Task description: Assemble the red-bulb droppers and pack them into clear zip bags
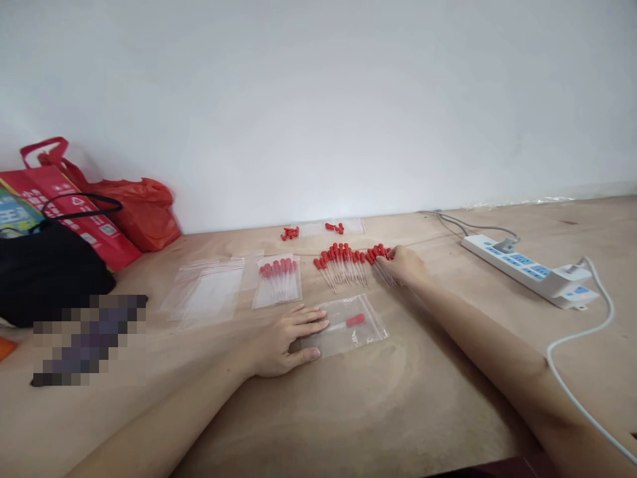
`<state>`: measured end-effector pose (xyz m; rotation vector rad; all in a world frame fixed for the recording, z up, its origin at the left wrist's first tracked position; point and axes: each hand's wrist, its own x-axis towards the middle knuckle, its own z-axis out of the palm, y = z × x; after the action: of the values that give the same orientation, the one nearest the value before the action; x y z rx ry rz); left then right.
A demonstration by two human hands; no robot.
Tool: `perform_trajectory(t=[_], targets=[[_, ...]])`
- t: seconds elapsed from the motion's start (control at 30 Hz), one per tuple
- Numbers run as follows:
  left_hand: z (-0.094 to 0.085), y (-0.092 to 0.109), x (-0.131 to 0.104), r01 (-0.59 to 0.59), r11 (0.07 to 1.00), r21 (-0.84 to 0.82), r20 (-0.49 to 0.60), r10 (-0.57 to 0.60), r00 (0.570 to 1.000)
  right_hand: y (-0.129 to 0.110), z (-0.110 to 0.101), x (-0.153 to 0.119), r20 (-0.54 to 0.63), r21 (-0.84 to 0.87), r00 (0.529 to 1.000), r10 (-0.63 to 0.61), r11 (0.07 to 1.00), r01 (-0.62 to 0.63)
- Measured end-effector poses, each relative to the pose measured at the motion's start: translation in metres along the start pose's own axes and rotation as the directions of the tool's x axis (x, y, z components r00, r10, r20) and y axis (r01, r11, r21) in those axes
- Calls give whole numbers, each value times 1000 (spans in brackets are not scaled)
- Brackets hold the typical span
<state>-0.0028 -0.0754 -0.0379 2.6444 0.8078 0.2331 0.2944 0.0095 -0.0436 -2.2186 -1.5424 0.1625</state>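
My left hand (291, 340) lies with fingers spread on the left end of a clear zip bag (343, 342). Inside that bag is one dropper with a red bulb (355, 320). Farther right, my right hand (402, 264) reaches into the right end of a row of red-topped droppers (343, 255); its fingers are pressed together at the red bulbs, and what they pinch is hidden. A filled bag of several droppers (279, 282) lies beyond my left hand. Left of it, flat clear bags (212, 292) overlap on the table.
Loose red bulbs (290, 233) and a clear bag (313, 230) lie near the wall. A white power strip (527, 269) with grey cables is at right. Red bags (144, 212) and a black bag (54, 272) stand at left, near a pixelated dark object (89, 342).
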Motion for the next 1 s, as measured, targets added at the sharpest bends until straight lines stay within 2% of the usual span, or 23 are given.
perform_trajectory(t=[0.17,0.33,0.5,0.57,0.63,0.7,0.83,1.0], targets=[[0,1,0,-14,1000,-16,-13,14,1000,-4,5,8,54,-61,997,61,996,-58],[0,1,0,-11,1000,-13,-20,11,1000,-3,0,9,61,-4,995,79,997,-78],[1,-1,1,-23,1000,6,-12,23,1000,3,-9,7,32,248,996,-78,966,68],[1,-1,1,-26,1000,0,-18,26,1000,8,-9,-1,39,442,988,-152,889,119],[1,-2,1,-24,1000,-3,-19,24,1000,12,-5,-15,47,675,975,-216,727,128],[2,-2,1,-19,1000,-2,-13,19,1000,16,-1,-32,45,811,965,-258,574,116],[2,-3,0,-17,1000,-9,-18,16,1000,17,6,-61,91,890,957,-275,454,46],[2,-3,0,-22,999,-30,-32,22,999,9,14,-75,125,940,964,-234,339,-40]])
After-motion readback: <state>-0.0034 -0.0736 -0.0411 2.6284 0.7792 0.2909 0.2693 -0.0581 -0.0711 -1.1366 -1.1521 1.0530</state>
